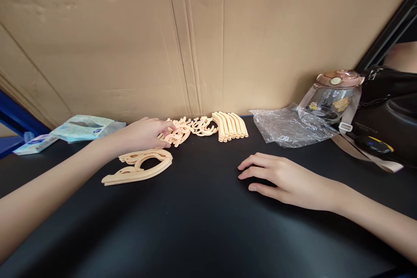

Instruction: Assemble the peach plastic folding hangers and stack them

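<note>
Several cream pieces (183, 130) are lying tangled right at the fingers of the left hand (145, 134), whose grip I'm not making out, so a pull could be dragging neighbours by their overlapping curves, while the right hand (282, 178) is idling empty, fingers loosely spread.

on table (202, 226) | hooks (182, 131): left of hanger arms (230, 127) | folded hangers (137, 177): front-left

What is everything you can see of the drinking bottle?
The bottle stands upright at the table's right, beside a black bag. Its clear, plastic-looking body carries cartoon pictures, one a bear. The brownish-pink lid, with a pale button, looks closed. A beige strap hangs at its sides; clear film seems to touch its base.
</note>
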`<action>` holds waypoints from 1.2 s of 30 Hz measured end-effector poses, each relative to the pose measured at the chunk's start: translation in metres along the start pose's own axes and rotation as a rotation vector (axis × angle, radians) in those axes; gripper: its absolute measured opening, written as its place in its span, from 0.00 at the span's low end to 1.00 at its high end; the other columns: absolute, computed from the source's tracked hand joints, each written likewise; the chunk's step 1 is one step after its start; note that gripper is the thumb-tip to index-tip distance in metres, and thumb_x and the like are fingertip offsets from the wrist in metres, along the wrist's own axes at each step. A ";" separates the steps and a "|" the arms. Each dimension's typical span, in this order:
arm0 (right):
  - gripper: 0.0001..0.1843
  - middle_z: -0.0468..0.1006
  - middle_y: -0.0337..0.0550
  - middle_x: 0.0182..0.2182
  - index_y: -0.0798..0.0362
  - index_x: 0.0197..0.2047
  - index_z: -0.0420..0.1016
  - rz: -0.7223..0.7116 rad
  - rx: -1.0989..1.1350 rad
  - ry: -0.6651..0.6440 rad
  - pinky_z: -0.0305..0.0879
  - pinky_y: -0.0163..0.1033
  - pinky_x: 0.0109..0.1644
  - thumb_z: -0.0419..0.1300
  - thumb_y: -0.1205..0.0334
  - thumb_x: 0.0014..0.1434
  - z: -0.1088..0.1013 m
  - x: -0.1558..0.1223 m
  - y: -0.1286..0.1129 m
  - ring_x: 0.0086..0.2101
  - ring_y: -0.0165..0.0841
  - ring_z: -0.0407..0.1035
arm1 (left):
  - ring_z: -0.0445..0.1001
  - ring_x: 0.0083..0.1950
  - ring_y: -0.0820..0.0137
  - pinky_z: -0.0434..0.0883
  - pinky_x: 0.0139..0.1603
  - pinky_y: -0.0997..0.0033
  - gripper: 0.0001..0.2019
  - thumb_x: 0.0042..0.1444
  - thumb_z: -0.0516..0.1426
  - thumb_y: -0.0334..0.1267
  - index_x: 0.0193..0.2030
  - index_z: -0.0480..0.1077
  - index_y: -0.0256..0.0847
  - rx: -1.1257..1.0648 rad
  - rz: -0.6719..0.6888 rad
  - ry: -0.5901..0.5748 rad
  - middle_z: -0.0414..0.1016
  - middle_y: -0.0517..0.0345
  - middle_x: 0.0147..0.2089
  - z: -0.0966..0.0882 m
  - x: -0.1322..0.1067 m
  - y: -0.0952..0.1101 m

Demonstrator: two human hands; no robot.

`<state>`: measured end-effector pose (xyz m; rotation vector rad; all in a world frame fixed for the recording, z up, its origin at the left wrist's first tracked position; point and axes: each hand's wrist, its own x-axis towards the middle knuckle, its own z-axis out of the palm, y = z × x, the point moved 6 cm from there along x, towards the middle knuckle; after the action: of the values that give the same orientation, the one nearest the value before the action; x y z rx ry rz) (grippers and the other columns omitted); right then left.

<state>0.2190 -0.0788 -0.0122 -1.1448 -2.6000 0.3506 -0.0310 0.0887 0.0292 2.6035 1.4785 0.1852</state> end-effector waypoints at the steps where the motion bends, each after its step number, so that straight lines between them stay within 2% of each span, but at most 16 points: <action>1: 0.14 0.72 0.45 0.51 0.50 0.52 0.73 -0.001 0.001 0.004 0.66 0.42 0.54 0.51 0.58 0.68 0.000 0.000 0.000 0.48 0.35 0.68 | 0.73 0.36 0.58 0.61 0.33 0.71 0.20 0.43 0.60 0.44 0.46 0.75 0.49 0.009 0.010 -0.032 0.76 0.60 0.29 0.002 0.001 0.001; 4: 0.14 0.73 0.45 0.50 0.51 0.52 0.73 -0.005 -0.001 0.006 0.66 0.42 0.54 0.51 0.58 0.67 0.000 0.000 0.000 0.48 0.35 0.69 | 0.73 0.36 0.59 0.62 0.31 0.71 0.23 0.46 0.57 0.46 0.51 0.71 0.47 0.017 0.025 -0.106 0.76 0.58 0.34 0.008 0.003 0.000; 8: 0.14 0.73 0.45 0.50 0.50 0.52 0.73 -0.007 -0.004 0.011 0.66 0.43 0.53 0.51 0.58 0.67 -0.001 -0.001 -0.001 0.48 0.36 0.69 | 0.74 0.36 0.62 0.65 0.33 0.71 0.24 0.47 0.56 0.48 0.52 0.68 0.43 -0.023 0.023 -0.143 0.76 0.57 0.34 0.011 0.006 -0.005; 10: 0.15 0.73 0.46 0.50 0.50 0.52 0.73 -0.006 0.002 0.014 0.66 0.44 0.54 0.51 0.58 0.67 -0.001 0.000 -0.001 0.48 0.36 0.69 | 0.74 0.37 0.62 0.66 0.34 0.71 0.22 0.47 0.56 0.49 0.48 0.69 0.42 -0.044 0.025 -0.151 0.76 0.57 0.34 0.011 0.006 -0.005; 14: 0.15 0.73 0.46 0.50 0.50 0.52 0.73 0.001 0.010 0.004 0.66 0.45 0.54 0.51 0.57 0.68 -0.001 0.001 -0.001 0.48 0.36 0.69 | 0.73 0.33 0.65 0.65 0.32 0.72 0.16 0.47 0.55 0.53 0.34 0.70 0.42 -0.066 0.040 -0.169 0.75 0.59 0.29 0.011 0.003 -0.002; 16: 0.15 0.72 0.46 0.51 0.50 0.52 0.73 0.005 0.009 0.000 0.66 0.44 0.54 0.51 0.57 0.68 0.000 0.001 -0.002 0.49 0.36 0.69 | 0.72 0.33 0.65 0.64 0.32 0.72 0.16 0.48 0.55 0.54 0.31 0.68 0.42 -0.068 0.049 -0.143 0.75 0.59 0.29 0.008 0.002 0.001; 21: 0.15 0.72 0.45 0.50 0.50 0.51 0.73 0.007 0.007 0.004 0.66 0.43 0.54 0.51 0.57 0.68 -0.001 0.000 -0.003 0.49 0.36 0.69 | 0.72 0.38 0.62 0.63 0.36 0.69 0.16 0.52 0.54 0.54 0.35 0.66 0.42 -0.080 0.034 -0.017 0.76 0.56 0.37 -0.008 -0.001 0.009; 25: 0.15 0.73 0.45 0.50 0.49 0.52 0.73 0.008 0.023 0.019 0.67 0.44 0.53 0.51 0.57 0.67 0.000 -0.001 -0.003 0.48 0.36 0.69 | 0.73 0.35 0.65 0.66 0.35 0.69 0.17 0.52 0.56 0.54 0.37 0.66 0.42 -0.207 0.037 -0.009 0.74 0.59 0.34 -0.010 -0.009 0.030; 28: 0.17 0.73 0.46 0.51 0.48 0.56 0.69 0.055 0.058 0.068 0.67 0.46 0.53 0.50 0.55 0.67 0.001 0.001 0.000 0.49 0.38 0.69 | 0.73 0.34 0.66 0.68 0.34 0.70 0.18 0.47 0.61 0.53 0.33 0.65 0.43 -0.566 0.029 -0.093 0.73 0.61 0.31 0.007 -0.027 0.052; 30: 0.18 0.72 0.46 0.52 0.48 0.58 0.66 0.103 0.101 0.133 0.66 0.48 0.56 0.51 0.53 0.67 0.002 0.004 0.002 0.52 0.39 0.67 | 0.72 0.33 0.67 0.68 0.34 0.70 0.17 0.46 0.62 0.53 0.28 0.64 0.42 -0.683 0.033 -0.149 0.73 0.61 0.30 0.024 -0.042 0.067; 34: 0.22 0.72 0.45 0.51 0.46 0.61 0.60 0.167 0.268 0.245 0.66 0.46 0.55 0.53 0.50 0.66 0.006 0.020 0.001 0.51 0.36 0.68 | 0.70 0.31 0.70 0.64 0.30 0.72 0.16 0.49 0.62 0.51 0.30 0.67 0.42 -0.710 0.017 -0.241 0.73 0.62 0.29 0.058 -0.066 0.086; 36: 0.23 0.72 0.44 0.51 0.46 0.61 0.60 0.125 0.307 0.258 0.67 0.43 0.53 0.54 0.51 0.65 0.010 0.032 -0.006 0.49 0.34 0.69 | 0.68 0.29 0.71 0.63 0.28 0.73 0.15 0.49 0.63 0.51 0.30 0.67 0.41 -0.739 0.012 -0.256 0.71 0.63 0.27 0.069 -0.072 0.091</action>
<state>0.1907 -0.0598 -0.0148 -1.1585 -2.1690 0.5659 0.0210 -0.0231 -0.0247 1.9523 1.0404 0.3145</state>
